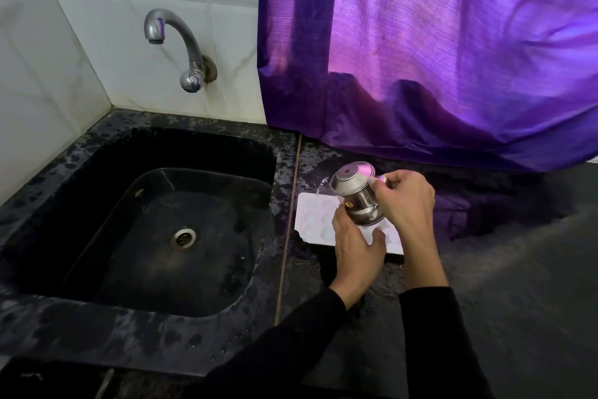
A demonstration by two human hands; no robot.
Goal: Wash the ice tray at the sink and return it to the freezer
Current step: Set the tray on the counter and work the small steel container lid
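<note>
A white ice tray (315, 211) with round cells lies flat on the wet black counter, just right of the sink. Over it I hold a small steel jug (354, 194), tilted to the left, and a thin stream of water runs from its spout onto the tray's far left corner. My right hand (404, 201) grips the jug by its handle side. My left hand (356, 249) supports the jug's base from below, its fingers curled against the metal, and hides the tray's near part.
The black sink (81, 178) with a steel drain (183, 237) sits at the left, a curved tap (176, 39) on the tiled wall above it, not running. A purple curtain (437, 49) hangs down to the counter behind the tray. The counter (517, 285) stretches on to the right.
</note>
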